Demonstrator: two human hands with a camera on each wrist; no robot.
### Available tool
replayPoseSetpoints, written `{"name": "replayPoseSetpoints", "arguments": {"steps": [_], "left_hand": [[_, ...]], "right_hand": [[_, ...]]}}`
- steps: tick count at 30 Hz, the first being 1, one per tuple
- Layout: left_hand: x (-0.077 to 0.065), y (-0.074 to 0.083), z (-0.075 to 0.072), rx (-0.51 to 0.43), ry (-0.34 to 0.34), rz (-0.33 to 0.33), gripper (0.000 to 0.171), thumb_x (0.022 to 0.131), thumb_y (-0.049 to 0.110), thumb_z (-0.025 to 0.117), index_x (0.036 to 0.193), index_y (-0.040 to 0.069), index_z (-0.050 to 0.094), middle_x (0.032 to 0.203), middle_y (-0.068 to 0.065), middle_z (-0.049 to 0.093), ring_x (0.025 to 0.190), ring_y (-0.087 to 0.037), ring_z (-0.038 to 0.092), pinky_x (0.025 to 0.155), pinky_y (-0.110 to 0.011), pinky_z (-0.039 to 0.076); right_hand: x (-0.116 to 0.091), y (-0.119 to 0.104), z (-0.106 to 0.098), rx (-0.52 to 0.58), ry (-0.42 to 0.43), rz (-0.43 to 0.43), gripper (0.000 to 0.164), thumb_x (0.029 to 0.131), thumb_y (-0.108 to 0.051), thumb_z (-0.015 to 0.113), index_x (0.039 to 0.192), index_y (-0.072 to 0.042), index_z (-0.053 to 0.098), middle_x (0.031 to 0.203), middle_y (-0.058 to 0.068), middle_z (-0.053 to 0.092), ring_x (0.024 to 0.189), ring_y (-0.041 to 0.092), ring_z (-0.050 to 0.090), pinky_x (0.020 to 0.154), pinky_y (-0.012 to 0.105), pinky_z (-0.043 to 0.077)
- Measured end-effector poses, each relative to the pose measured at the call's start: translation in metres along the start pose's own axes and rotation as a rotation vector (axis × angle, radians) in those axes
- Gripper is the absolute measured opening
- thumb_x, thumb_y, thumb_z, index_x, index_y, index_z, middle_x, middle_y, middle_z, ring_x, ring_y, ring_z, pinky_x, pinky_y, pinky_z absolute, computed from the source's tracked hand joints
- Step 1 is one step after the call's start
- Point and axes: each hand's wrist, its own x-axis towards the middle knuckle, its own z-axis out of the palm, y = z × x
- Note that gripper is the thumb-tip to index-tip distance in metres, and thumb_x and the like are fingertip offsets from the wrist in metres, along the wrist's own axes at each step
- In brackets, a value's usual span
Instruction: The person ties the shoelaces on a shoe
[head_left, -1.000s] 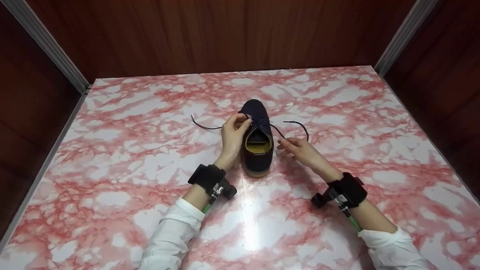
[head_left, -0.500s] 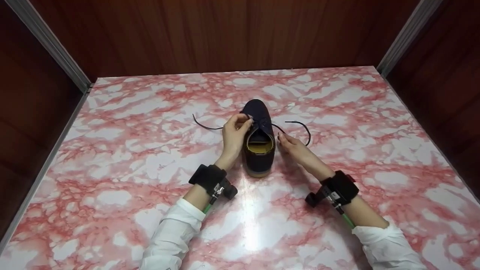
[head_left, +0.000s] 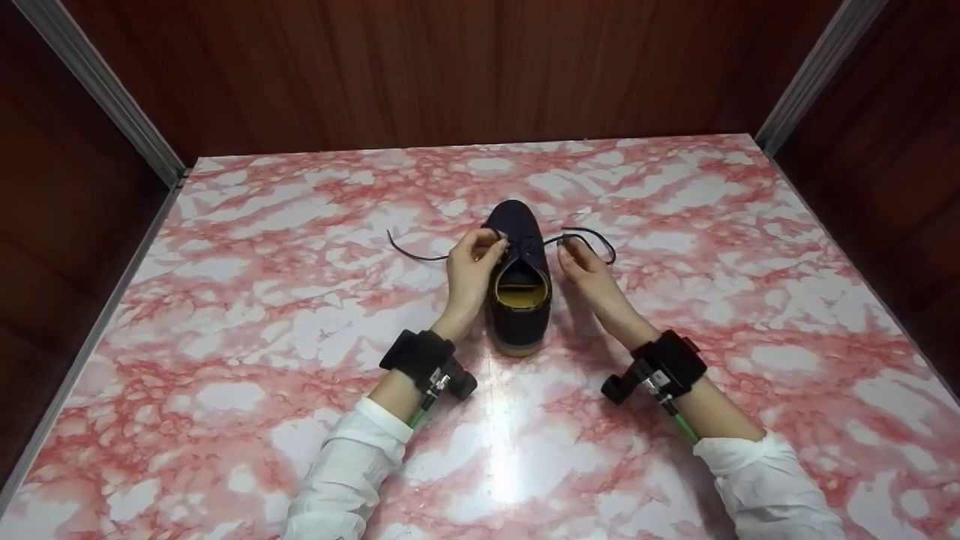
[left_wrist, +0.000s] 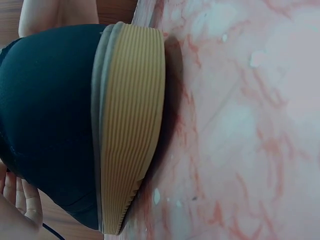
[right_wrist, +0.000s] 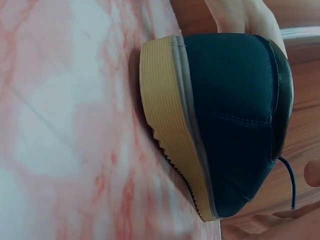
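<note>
A dark navy shoe (head_left: 517, 330) with a ribbed tan sole (left_wrist: 132, 95) stands upright on the table, toe away from me. At its left lacing my left hand (head_left: 469, 274) pinches part of the dark shoelace between thumb and index finger. One lace end (head_left: 409, 253) trails out left of that hand. Beside the shoe's right side is my right hand (head_left: 592, 285); the other stretch of shoelace (head_left: 600, 238) crosses its fingertips and curls rightward. In the right wrist view, its thumb (right_wrist: 312, 172) stands apart from the fingers, with the lace (right_wrist: 291, 182) running down to them.
A red-and-white marbled table (head_left: 300, 337) lies under everything. Dark wood panels (head_left: 480, 75) stand behind it and at both sides, with grey metal strips (head_left: 814, 64) at the corners. Black straps with small cameras (head_left: 420, 356) sit on both wrists.
My right hand has moved forward and slightly left, up beside the lacing, and the right lace has shifted forward with it. The left hand and the shoe stay nearly where they were.
</note>
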Motion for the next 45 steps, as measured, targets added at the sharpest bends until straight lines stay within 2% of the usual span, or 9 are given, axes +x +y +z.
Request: {"name": "replayPoseSetpoints", "arguments": {"steps": [4,6,11,18,26,30,38,41,45], "left_hand": [[-0.006,0.026,-0.004,0.012,-0.011,-0.058,0.014,0.065,0.013,0.054,0.076,0.005,0.052,0.071,-0.003,0.052,0.058,-0.011,0.048,0.053,-0.020,0.037],[-0.005,0.024,-0.004,0.015,-0.006,-0.053,0.018,0.063,0.017,0.056,0.075,0.006,0.052,0.071,-0.001,0.052,0.058,-0.010,0.047,0.053,-0.020,0.037],[-0.008,0.041,-0.006,0.006,-0.004,-0.045,0.014,0.063,0.012,0.056,0.074,0.004,0.052,0.068,-0.002,0.052,0.057,-0.010,0.047,0.053,-0.020,0.037],[-0.010,0.047,-0.007,0.003,-0.011,-0.032,0.013,0.064,0.011,0.056,0.074,0.003,0.052,0.068,-0.002,0.052,0.056,-0.010,0.047,0.053,-0.019,0.037],[-0.010,0.050,-0.008,0.026,-0.020,-0.033,0.013,0.064,0.011,0.055,0.073,0.003,0.052,0.068,-0.002,0.051,0.056,-0.009,0.047,0.052,-0.019,0.037],[-0.007,0.044,-0.007,0.051,-0.023,-0.056,0.012,0.064,0.011,0.055,0.074,0.004,0.052,0.068,-0.003,0.051,0.056,-0.011,0.048,0.053,-0.020,0.037],[0.009,-0.029,0.001,0.078,0.012,0.053,0.020,0.062,0.030,0.053,0.075,0.016,0.052,0.070,0.005,0.051,0.056,-0.007,0.047,0.049,-0.019,0.037],[0.010,-0.037,0.002,0.060,0.014,0.056,0.019,0.062,0.030,0.054,0.075,0.015,0.052,0.070,0.004,0.051,0.056,-0.007,0.047,0.049,-0.020,0.037],[0.010,-0.033,0.001,0.061,0.013,0.051,0.020,0.061,0.031,0.054,0.075,0.016,0.052,0.069,0.005,0.051,0.055,-0.007,0.047,0.048,-0.020,0.037]], "right_hand": [[0.015,0.015,-0.001,0.154,0.039,-0.101,0.041,0.071,-0.025,0.045,0.110,-0.018,0.032,0.107,0.001,0.034,0.097,0.010,0.028,0.076,0.029,0.023],[0.019,0.016,-0.001,0.212,0.055,-0.149,0.040,0.071,-0.019,0.047,0.109,-0.015,0.035,0.105,0.002,0.037,0.096,0.011,0.030,0.075,0.028,0.024],[0.026,0.016,-0.001,0.309,0.049,-0.225,0.037,0.071,-0.012,0.048,0.107,-0.008,0.038,0.103,0.007,0.039,0.094,0.014,0.033,0.073,0.030,0.026],[0.035,0.020,0.001,0.234,0.060,-0.239,0.034,0.070,-0.018,0.049,0.103,-0.012,0.042,0.095,0.009,0.045,0.083,0.019,0.039,0.055,0.031,0.031],[0.045,0.020,0.006,0.224,0.046,-0.262,0.031,0.069,-0.018,0.050,0.098,-0.010,0.043,0.089,0.009,0.048,0.079,0.021,0.041,0.050,0.029,0.030],[0.048,0.020,0.007,0.194,0.062,-0.252,0.028,0.068,-0.018,0.051,0.094,-0.009,0.046,0.085,0.010,0.050,0.078,0.019,0.043,0.048,0.027,0.030],[0.057,0.021,0.005,0.238,0.098,-0.234,0.022,0.066,-0.017,0.054,0.083,-0.004,0.048,0.074,0.015,0.051,0.068,0.025,0.045,0.043,0.024,0.029],[0.059,0.022,0.004,0.227,0.098,-0.242,0.021,0.066,-0.017,0.053,0.082,-0.004,0.049,0.073,0.014,0.051,0.067,0.026,0.045,0.043,0.024,0.029],[0.061,0.022,0.003,0.204,0.094,-0.256,0.021,0.066,-0.017,0.053,0.082,-0.004,0.049,0.073,0.014,0.051,0.066,0.026,0.045,0.042,0.023,0.028]]}}
